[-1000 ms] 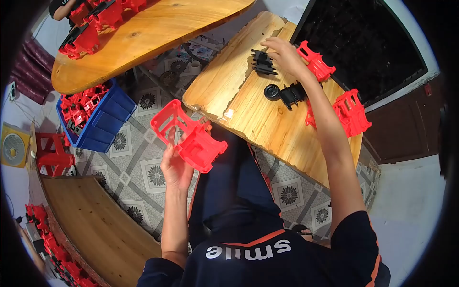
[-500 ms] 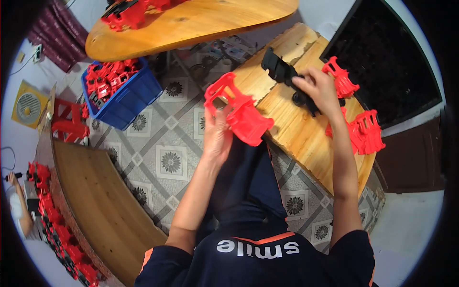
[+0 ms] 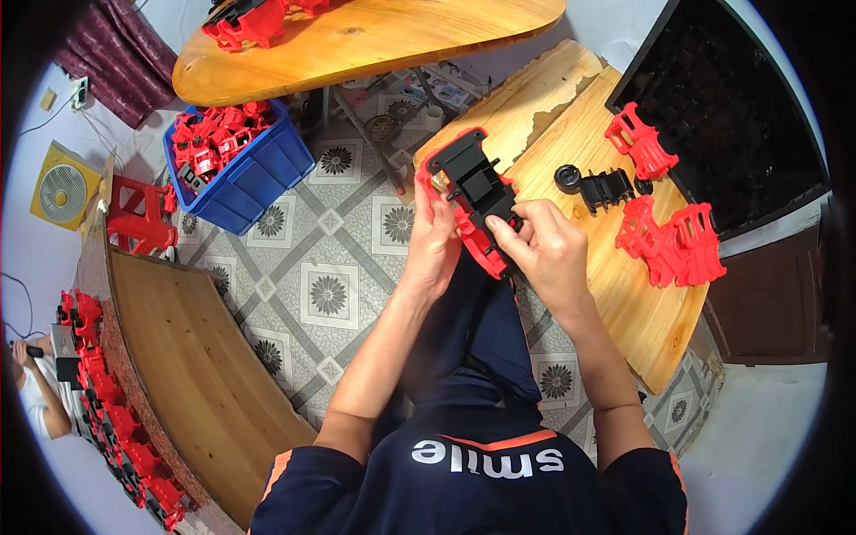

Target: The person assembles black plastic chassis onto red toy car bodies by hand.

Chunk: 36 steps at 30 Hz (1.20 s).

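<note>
In front of my body, my left hand (image 3: pixel 430 248) grips a red plastic toy-car shell (image 3: pixel 484 252) by its left side. A black toy-car chassis (image 3: pixel 474 178) lies in the shell, whose red edge shows around it. My right hand (image 3: pixel 553 256) is closed at the chassis's lower right end, thumb on top; its other fingertips are partly hidden. On the wooden table to the right rests another black chassis piece with wheels (image 3: pixel 606 189). Red shells stand beyond it, one at the far edge (image 3: pixel 642 143) and a close group (image 3: pixel 670 242) nearer.
A blue crate (image 3: pixel 267 185) full of red parts stands on the tiled floor, near a red stool (image 3: pixel 143 218) and a yellow fan (image 3: pixel 64 189). Another wooden table (image 3: pixel 383 49) is ahead. At left, a row of red-and-black pieces (image 3: pixel 120 419) lines a ledge beside another person (image 3: pixel 49 392).
My right hand has brought the black chassis from over the table leftward into the red shell. My left hand has turned the shell and moved slightly right.
</note>
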Tool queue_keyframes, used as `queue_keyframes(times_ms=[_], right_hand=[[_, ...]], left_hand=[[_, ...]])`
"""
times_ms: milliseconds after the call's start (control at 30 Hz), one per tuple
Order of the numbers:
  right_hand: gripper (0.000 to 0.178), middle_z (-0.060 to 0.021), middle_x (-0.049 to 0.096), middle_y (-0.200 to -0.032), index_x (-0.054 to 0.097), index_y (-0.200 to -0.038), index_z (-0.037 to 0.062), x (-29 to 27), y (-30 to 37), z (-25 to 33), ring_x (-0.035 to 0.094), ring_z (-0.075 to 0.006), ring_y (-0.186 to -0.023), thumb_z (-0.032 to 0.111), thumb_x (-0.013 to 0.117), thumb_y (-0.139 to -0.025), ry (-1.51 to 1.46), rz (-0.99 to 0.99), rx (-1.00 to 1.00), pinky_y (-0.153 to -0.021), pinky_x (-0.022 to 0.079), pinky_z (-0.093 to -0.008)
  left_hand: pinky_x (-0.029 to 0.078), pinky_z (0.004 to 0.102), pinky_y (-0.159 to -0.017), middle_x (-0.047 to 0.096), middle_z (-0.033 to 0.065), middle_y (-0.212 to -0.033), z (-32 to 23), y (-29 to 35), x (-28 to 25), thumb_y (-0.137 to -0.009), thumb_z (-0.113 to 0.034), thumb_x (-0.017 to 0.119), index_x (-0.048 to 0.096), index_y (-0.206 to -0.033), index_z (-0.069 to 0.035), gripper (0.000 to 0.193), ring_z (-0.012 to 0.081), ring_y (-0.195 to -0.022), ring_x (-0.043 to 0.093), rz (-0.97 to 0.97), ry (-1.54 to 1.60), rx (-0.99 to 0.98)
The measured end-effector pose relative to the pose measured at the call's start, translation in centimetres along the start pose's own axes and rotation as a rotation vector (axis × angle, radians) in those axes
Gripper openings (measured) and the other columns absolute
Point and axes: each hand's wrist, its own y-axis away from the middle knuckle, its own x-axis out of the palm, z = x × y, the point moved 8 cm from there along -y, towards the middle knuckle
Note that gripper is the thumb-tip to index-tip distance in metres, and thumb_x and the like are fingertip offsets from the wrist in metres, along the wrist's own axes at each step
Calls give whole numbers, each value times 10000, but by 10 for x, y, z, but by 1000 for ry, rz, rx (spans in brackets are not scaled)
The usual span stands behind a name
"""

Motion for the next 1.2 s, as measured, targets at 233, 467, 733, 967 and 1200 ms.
queue_keyframes(times_ms=[233, 467, 733, 967, 1200], right_hand=[[287, -107, 601, -800, 649, -943, -29, 4, -8, 3, 607, -180, -670, 142, 810, -778, -185, 41, 28, -598, 499, -297], [774, -211, 542, -1318, 417, -1411, -37, 16, -6, -23, 507, -303, -1257, 272, 799, -813, -552, 272, 42, -1042, 405, -377], [1090, -226, 323, -1528, 206, -1539, 22, 15, -33, 2, 420, -314, -1360, 355, 858, -732, -1086, 315, 247, -1085, 362, -386], [527, -143, 495, -1374, 522, -1341, -41, -31, 7, -81, 607, -227, -1116, -52, 626, -824, -587, 214, 476, -919, 505, -321], [341, -107, 596, -1224, 580, -1229, -61, -39, 47, -126, 635, -139, -947, -48, 566, -888, -464, 105, 673, -846, 488, -244]], left_hand=[[369, 387, -1089, 325, 151, -1506, -11, 12, -4, -934, -172, 632, -93, -1568, -161, 962, 247, -1333, 404, -139, -185, 94], [413, 354, -1052, 364, 159, -1474, -43, 9, 29, -991, -181, 517, 11, -1564, -95, 769, 229, -1281, 465, -79, -294, 272], [272, 373, -1142, 219, 132, -1550, -152, -24, 54, -874, -122, 662, 54, -1557, -59, 916, 249, -1422, 243, -208, -666, 716], [581, 390, -844, 454, 192, -1319, -456, -142, -180, -858, -152, 695, 210, -1455, -55, 775, 274, -1045, 627, -959, -369, 1061], [519, 534, -942, 702, 170, -1112, -540, -318, -335, -980, -321, 493, 679, -1104, -53, 349, 348, -1073, 658, -749, -304, 44]])
